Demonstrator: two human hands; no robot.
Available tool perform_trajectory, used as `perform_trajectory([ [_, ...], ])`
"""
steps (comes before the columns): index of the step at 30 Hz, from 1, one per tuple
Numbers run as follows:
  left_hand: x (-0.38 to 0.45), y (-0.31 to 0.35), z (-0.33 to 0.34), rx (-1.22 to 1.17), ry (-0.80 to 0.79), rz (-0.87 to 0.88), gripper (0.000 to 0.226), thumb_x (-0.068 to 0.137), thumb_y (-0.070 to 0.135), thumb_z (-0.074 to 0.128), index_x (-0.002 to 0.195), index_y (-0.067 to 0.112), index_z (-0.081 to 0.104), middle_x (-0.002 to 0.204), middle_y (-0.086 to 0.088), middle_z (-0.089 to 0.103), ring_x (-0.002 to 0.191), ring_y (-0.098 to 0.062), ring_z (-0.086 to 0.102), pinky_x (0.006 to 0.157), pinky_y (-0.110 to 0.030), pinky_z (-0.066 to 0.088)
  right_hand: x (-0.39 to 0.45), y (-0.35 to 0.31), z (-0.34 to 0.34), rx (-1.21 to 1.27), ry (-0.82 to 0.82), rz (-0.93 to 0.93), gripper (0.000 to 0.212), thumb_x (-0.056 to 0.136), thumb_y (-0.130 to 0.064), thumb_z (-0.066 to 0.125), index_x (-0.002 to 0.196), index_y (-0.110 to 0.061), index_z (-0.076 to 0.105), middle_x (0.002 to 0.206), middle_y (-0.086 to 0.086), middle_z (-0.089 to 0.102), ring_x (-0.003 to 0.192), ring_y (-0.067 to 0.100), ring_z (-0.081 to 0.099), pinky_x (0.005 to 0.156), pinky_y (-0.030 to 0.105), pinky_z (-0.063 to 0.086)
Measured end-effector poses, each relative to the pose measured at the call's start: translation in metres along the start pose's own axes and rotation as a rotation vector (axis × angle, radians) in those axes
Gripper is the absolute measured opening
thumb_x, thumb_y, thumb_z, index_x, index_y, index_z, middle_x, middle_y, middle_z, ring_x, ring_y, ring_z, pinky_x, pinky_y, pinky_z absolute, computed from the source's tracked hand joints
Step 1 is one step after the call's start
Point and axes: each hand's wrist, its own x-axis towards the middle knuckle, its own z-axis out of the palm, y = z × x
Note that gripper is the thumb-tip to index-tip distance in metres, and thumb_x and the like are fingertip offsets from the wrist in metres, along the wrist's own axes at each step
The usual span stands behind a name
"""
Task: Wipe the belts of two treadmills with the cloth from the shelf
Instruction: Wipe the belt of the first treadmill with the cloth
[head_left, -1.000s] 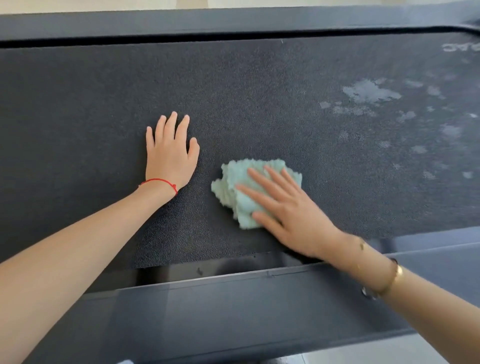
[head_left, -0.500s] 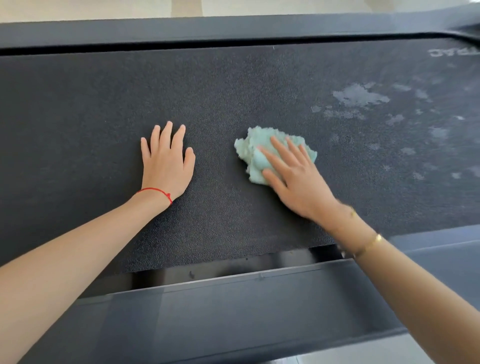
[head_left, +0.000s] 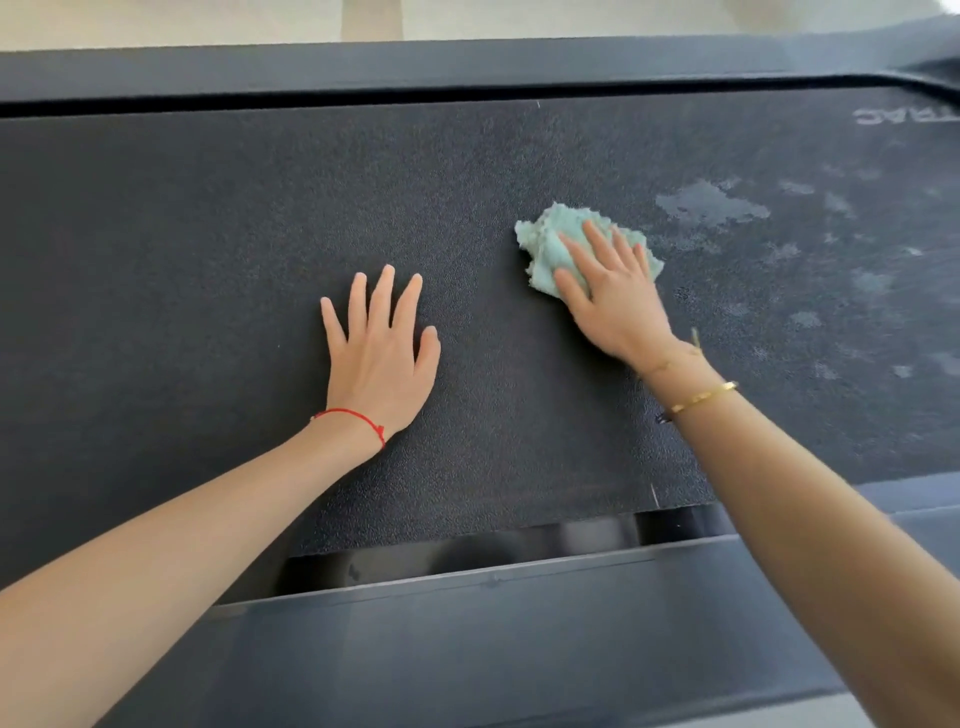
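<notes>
A black textured treadmill belt (head_left: 208, 234) fills most of the view. On it, right of centre, lies a crumpled mint-green cloth (head_left: 550, 236). My right hand (head_left: 613, 296) presses flat on the cloth with straight fingers, covering its near right part. My left hand (head_left: 376, 353) lies flat on the bare belt, fingers spread, about a hand's width left of and nearer than the cloth. Pale wet patches (head_left: 711, 205) mark the belt just right of the cloth.
A dark grey side rail (head_left: 493, 649) runs along the near edge of the belt, and another rail (head_left: 415, 67) along the far edge. Pale floor (head_left: 208, 21) shows beyond. White lettering (head_left: 904, 115) is printed on the belt at far right.
My right hand has pushed the cloth away from me and to the right, from near the front edge toward the wet patches. My left hand has stayed flat in place.
</notes>
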Motion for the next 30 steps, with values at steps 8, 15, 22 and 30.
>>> perform_trajectory([
  [8, -0.002, 0.002, 0.0, 0.019, 0.01, -0.008, 0.06, 0.1, 0.04, 0.025, 0.156, 0.02, 0.023, 0.164, -0.009, 0.019, 0.151, -0.033, 0.011, 0.119, -0.062, 0.007, -0.115, -0.02, -0.013, 0.018, -0.175, -0.413, 0.051, 0.104, -0.048, 0.026, 0.154, -0.04, 0.017, 0.164, -0.009, 0.007, 0.151, 0.016, 0.0, 0.123, 0.035, -0.001],
  [15, -0.001, 0.003, -0.001, 0.015, 0.005, -0.012, 0.067, 0.095, 0.046, 0.013, 0.156, 0.02, 0.024, 0.163, -0.009, 0.02, 0.151, -0.034, 0.013, 0.119, -0.063, 0.008, -0.004, -0.007, -0.002, 0.012, -0.048, -0.047, 0.053, 0.103, -0.048, 0.028, 0.153, -0.03, 0.026, 0.163, 0.002, 0.014, 0.151, 0.028, 0.007, 0.121, 0.041, -0.001],
  [22, -0.001, 0.003, -0.004, -0.029, -0.015, -0.003, 0.065, 0.095, 0.041, 0.018, 0.156, 0.019, 0.025, 0.163, -0.01, 0.02, 0.151, -0.034, 0.01, 0.117, -0.066, 0.004, -0.059, -0.048, -0.001, 0.027, -0.123, -0.133, 0.052, 0.105, -0.043, 0.029, 0.154, -0.036, 0.016, 0.164, -0.001, 0.004, 0.151, 0.025, -0.005, 0.122, 0.041, -0.008],
  [30, 0.025, 0.008, -0.007, -0.07, 0.008, 0.029, 0.056, 0.102, 0.033, 0.034, 0.155, 0.017, 0.026, 0.163, -0.009, 0.019, 0.151, -0.034, 0.01, 0.117, -0.066, 0.004, -0.097, -0.03, -0.015, -0.002, -0.199, -0.257, 0.052, 0.103, -0.051, 0.021, 0.154, -0.041, 0.013, 0.164, -0.01, 0.002, 0.151, 0.017, -0.003, 0.123, 0.036, -0.002],
])
